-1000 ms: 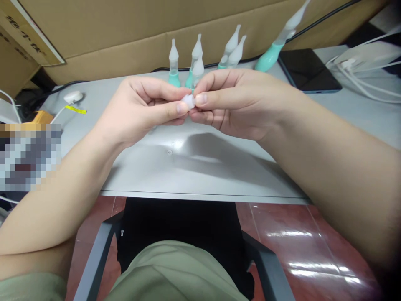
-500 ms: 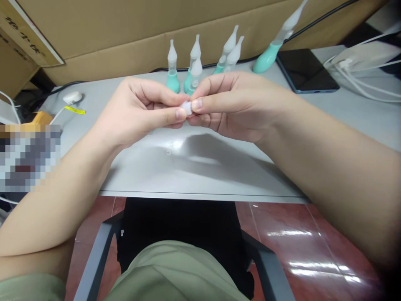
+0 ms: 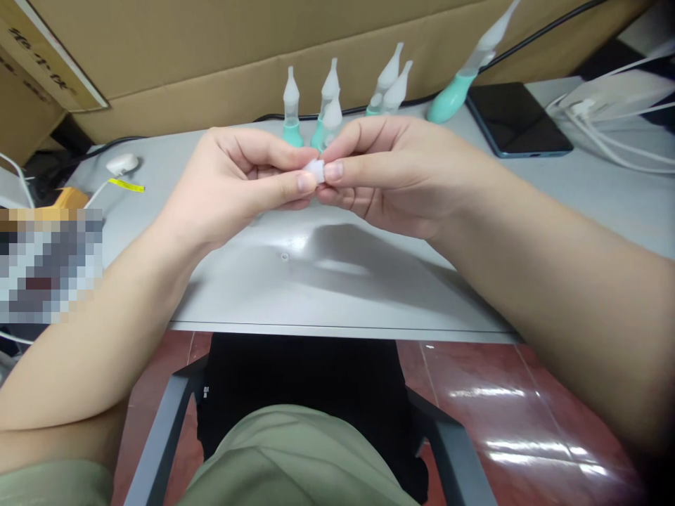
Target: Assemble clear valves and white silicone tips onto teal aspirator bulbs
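Note:
My left hand [image 3: 237, 186] and my right hand [image 3: 395, 172] meet above the grey table [image 3: 316, 281]. Both pinch one small translucent white plastic piece [image 3: 315, 169] between thumbs and fingertips. Most of the piece is hidden by the fingers. Behind the hands stand several teal-and-clear pointed droppers [image 3: 291, 105] in a loose row, upright or leaning.
A cardboard wall [image 3: 211, 63] backs the table. A dark tablet [image 3: 514, 116] lies at the back right beside white cables [image 3: 606, 112]. A larger teal dropper [image 3: 464, 74] leans next to the tablet. A white plug with a yellow tag [image 3: 122, 165] sits at the back left. A chair frame and my lap are below the table edge.
Both hands dipped slightly and came back up a little, still pinching the white piece. Nothing else moved.

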`<move>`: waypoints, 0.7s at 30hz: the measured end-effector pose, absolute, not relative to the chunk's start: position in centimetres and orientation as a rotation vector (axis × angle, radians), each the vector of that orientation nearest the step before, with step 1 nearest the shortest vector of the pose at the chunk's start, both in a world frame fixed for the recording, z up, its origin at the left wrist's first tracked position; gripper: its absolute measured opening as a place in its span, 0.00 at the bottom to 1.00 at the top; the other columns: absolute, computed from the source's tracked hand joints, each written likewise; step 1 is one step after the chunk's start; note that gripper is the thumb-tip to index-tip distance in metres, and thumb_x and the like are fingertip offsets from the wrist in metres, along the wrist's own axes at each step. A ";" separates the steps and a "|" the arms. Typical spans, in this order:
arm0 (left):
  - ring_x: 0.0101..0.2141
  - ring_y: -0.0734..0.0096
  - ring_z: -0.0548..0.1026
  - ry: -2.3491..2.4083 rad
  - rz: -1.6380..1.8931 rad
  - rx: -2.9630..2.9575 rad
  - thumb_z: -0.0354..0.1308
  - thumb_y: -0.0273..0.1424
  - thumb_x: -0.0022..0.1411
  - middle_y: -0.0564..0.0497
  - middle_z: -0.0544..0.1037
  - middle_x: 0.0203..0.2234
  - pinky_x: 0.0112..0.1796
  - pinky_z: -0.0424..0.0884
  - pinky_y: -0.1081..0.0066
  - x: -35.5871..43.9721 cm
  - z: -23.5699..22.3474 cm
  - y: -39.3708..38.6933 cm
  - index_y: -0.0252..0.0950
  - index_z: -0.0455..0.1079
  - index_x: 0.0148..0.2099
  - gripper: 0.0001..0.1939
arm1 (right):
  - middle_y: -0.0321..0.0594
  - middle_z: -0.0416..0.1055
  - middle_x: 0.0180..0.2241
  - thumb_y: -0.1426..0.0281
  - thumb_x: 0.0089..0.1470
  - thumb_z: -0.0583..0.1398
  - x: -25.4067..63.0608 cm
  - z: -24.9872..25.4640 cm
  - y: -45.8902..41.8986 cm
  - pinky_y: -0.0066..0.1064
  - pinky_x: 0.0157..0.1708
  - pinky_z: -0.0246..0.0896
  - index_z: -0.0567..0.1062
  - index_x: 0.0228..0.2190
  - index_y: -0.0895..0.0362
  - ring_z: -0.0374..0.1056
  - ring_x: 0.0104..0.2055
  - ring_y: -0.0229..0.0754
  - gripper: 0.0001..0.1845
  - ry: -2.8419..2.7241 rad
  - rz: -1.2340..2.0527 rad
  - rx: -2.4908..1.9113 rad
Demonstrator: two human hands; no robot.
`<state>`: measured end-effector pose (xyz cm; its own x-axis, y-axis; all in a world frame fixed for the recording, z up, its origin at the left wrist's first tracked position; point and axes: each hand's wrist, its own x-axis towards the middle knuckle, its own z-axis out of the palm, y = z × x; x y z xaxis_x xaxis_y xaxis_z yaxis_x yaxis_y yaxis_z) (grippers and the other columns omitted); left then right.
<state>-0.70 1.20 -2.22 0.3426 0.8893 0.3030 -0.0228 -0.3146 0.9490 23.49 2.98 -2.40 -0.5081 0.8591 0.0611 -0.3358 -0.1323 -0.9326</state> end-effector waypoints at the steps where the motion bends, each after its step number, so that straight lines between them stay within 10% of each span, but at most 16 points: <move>1: 0.50 0.49 0.99 0.814 1.137 1.618 0.98 0.46 0.62 0.54 0.97 0.41 0.61 1.00 0.44 -0.7 -2.2 1.2 0.44 0.96 0.46 0.20 | 0.38 0.89 0.35 0.76 0.54 0.89 23.5 -2.4 3.0 0.24 0.52 0.90 0.88 0.31 0.53 0.91 0.42 0.40 0.17 -1.269 1.771 -0.643; 10: 0.48 0.44 0.99 0.816 1.128 1.666 0.98 0.56 0.57 0.51 0.97 0.41 0.58 1.00 0.41 -0.8 -3.0 1.7 0.41 0.95 0.44 0.29 | 0.38 0.90 0.38 0.76 0.59 0.85 24.0 -3.1 3.4 0.34 0.64 0.90 0.88 0.32 0.53 0.94 0.47 0.45 0.14 -1.323 1.813 -0.645; 21: 0.47 0.46 0.96 0.892 1.118 1.754 1.00 0.45 0.55 0.50 0.97 0.42 0.55 0.94 0.43 -0.8 0.4 0.4 0.47 0.96 0.43 0.21 | 0.36 0.91 0.43 0.71 0.60 0.89 23.1 -2.3 1.7 0.32 0.62 0.89 0.87 0.37 0.49 0.90 0.52 0.44 0.18 -1.331 1.730 -0.620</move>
